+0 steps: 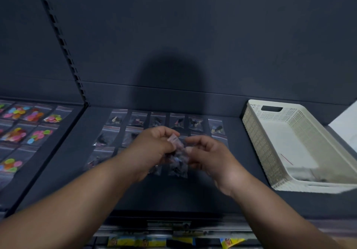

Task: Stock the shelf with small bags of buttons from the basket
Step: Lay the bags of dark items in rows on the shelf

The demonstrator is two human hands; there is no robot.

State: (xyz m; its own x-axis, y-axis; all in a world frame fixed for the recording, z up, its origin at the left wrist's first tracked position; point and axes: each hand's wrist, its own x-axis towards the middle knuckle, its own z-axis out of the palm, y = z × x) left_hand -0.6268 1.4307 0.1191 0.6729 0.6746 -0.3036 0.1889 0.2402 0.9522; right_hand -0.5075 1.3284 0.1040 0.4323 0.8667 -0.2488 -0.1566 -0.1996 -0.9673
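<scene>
Holding button bags [178,153] together, left hand [154,148] and right hand [212,158] curl fingers [199,139] round them above the shelf [202,194]; bare room lies along its front edge.

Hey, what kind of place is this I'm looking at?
Probably a craft or sewing shop aisle: a dark retail shelf with a slotted upright, rows of small button bags laid out on it, and a white basket for restocking beside them.
</scene>
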